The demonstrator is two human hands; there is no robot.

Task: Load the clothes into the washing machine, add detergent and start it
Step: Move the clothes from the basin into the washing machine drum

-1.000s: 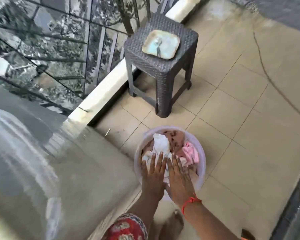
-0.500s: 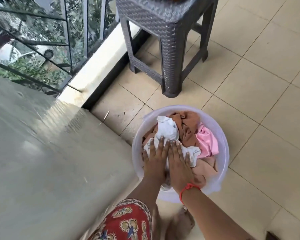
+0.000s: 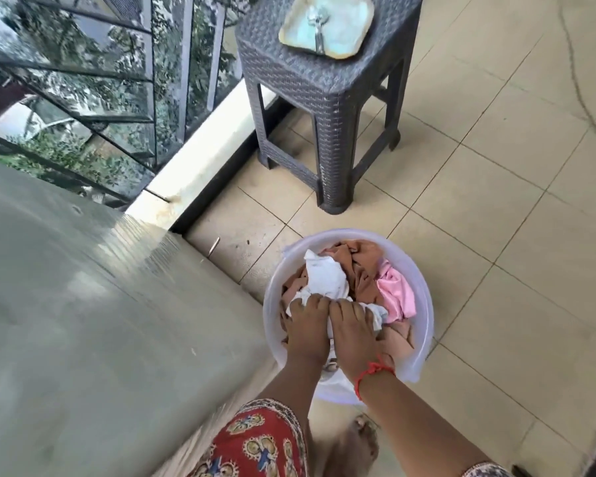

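Beneath both hands, a white cloth [image 3: 326, 278] is lying atop clothes in the basin [image 3: 424, 325]; I am watching the left hand [image 3: 307, 327] and right hand [image 3: 353, 333] clenching it, fingers curled, side by side.

Soft daylight from the railing [image 3: 83, 80] side; edges bend, left blurred.

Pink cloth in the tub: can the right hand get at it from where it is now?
Probably yes. The pink cloth lies uncovered on top of the pile at the tub's far right side, just beyond the right hand, which is gripping the white cloth. It would need to let go first.
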